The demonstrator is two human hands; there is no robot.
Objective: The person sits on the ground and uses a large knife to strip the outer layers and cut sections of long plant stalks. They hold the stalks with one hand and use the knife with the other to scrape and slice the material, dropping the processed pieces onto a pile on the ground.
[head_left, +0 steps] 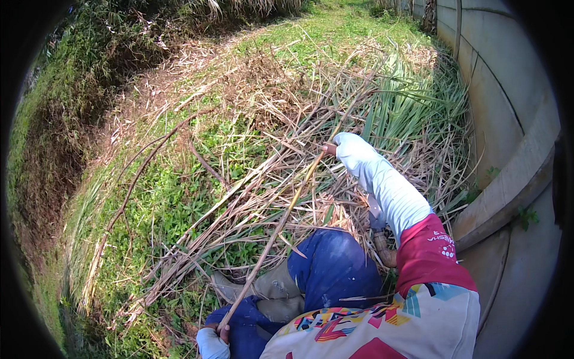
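A long, thin, yellowish-brown stalk (278,230) runs slantwise across my lap, from the lower left up toward the far right. Low in the picture, my left hand (223,334) is closed round its near part, partly hidden by the light-blue sleeve. With my arm stretched out, my right hand (329,149) grips the same stalk further up. Past that hand the stalk reaches over a heap of dry stalks and leaves (287,158). Beside my bent knee lies a blade-like tool (376,215) with a brown wooden-looking handle (385,251), partly covered by my right arm.
Cut green long leaves (394,113) lie at the far right, along a pale concrete wall (496,78) with a slanted brace (508,185). A bent brown branch (134,185) rests on low green plants at left. Beyond it rises an overgrown bank (54,137). My boots (278,284) are crossed before me.
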